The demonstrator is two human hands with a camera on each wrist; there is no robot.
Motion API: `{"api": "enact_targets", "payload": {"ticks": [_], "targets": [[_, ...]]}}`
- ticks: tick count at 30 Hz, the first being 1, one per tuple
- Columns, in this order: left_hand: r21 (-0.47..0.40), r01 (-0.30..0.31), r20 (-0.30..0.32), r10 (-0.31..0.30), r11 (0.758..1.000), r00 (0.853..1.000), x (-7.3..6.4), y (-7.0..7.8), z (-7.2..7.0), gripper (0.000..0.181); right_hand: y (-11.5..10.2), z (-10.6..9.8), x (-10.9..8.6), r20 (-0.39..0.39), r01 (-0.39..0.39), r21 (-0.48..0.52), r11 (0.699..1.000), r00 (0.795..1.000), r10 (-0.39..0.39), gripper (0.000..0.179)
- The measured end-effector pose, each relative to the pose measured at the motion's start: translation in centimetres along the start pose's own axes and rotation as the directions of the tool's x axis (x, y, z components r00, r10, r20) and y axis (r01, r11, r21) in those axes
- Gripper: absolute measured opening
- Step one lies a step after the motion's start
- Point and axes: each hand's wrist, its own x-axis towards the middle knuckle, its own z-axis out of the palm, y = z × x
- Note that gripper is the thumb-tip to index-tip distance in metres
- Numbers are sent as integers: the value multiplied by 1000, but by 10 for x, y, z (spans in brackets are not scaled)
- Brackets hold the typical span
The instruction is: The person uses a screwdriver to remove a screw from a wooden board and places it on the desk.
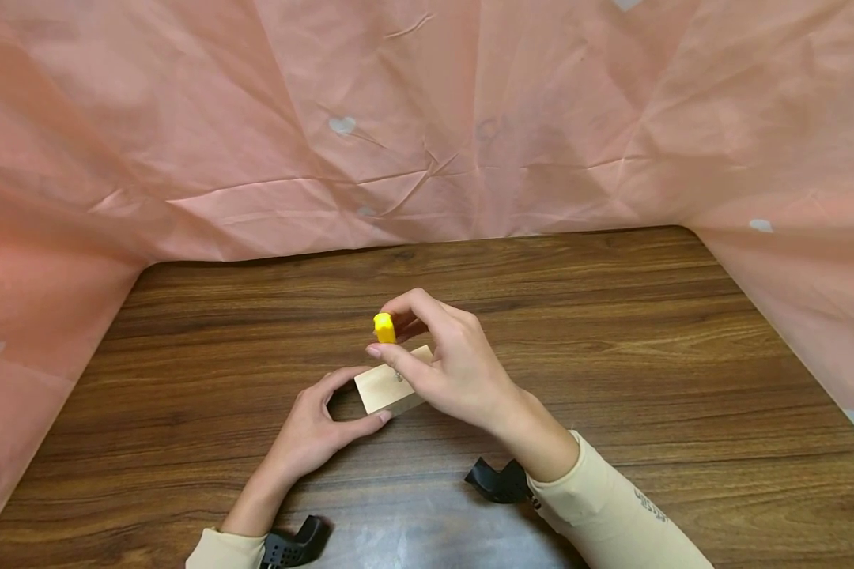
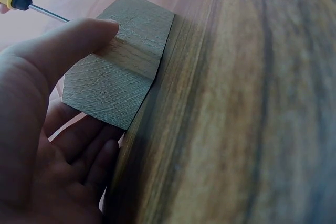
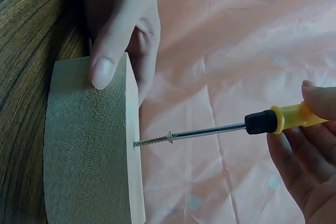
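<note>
A pale wooden block (image 1: 382, 387) lies on the table, and my left hand (image 1: 311, 431) grips its left end between thumb and fingers. Partway into the block's upper face stands a screw (image 3: 153, 141), most of its thread still showing. The tip of a screwdriver (image 3: 210, 131) meets the screw's head, shaft and screw in line. By its yellow handle, black at the collar, my right hand (image 1: 455, 363) pinches the screwdriver from above. In the left wrist view the thumb presses the block's side (image 2: 126, 61), and part of the screwdriver (image 2: 23, 2) shows at the upper left.
The brown wood-grain table (image 1: 648, 356) extends around both hands. Pink cloth (image 1: 427, 118) with pale hearts hangs at the back and both sides. Black wrist mounts (image 1: 498, 480) sit beneath the forearms near the front.
</note>
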Motion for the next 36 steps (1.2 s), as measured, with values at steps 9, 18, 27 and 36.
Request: {"api": "enact_targets", "payload": {"ticks": [9,18,27,36], "targets": [[10,7,2,-7,1000,1000,0,1,1,57,1,-1,-1,38,-16,14,1000,999,16,24],[12,1,-1,-1,1000,1000,0,0,1,57,0,-3,-1,72,-21,1,1000,997,21,23],[-2,2,2,-2,1000,1000,-1,2,0,56,-1,-5,1,99,-2,7,1000,995,1,20],[7,1,0,-1,1000,1000,-1,0,1,54,-1,-5,1,120,-34,25,999,992,31,17]]}}
